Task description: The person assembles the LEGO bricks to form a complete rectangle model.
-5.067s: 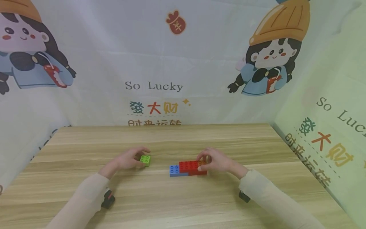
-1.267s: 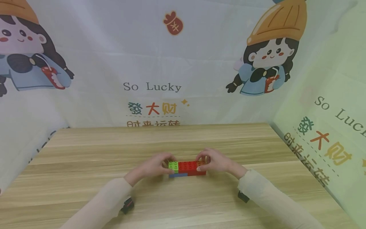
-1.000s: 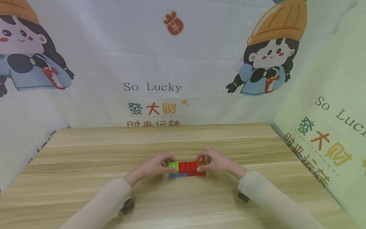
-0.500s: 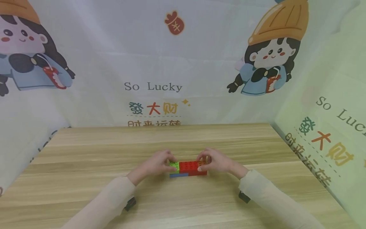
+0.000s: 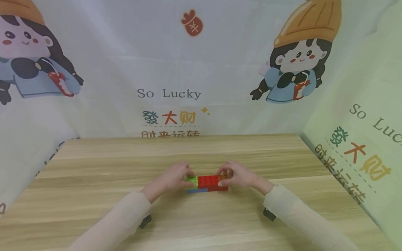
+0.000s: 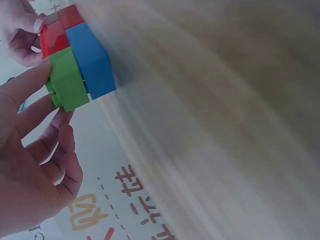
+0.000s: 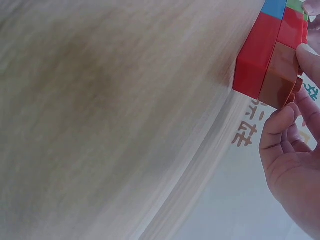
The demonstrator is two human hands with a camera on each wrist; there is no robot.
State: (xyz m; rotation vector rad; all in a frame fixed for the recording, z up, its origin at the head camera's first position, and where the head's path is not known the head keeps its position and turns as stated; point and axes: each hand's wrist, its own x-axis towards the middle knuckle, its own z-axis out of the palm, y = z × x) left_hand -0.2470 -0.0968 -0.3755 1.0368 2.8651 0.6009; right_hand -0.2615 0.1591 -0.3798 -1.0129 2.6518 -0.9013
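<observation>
Toy building bricks joined in two layers lie on the table. Below are a blue brick at the left and a red brick at the right. On top, a longer red brick runs between a green brick over the blue end and a brown brick over the red end. My left hand pinches the green brick between thumb and fingers. My right hand grips the brown brick at the opposite end; its fingers cover part of the studs.
The wooden table reaches back to a printed cloth hanging behind it and along both sides. A small black device sits under the left sleeve, and another black device under the right one.
My left hand has carried the green brick rightward from the table onto the blue brick's bare studs, and still pinches it. The right hand keeps its place on the brown brick.
</observation>
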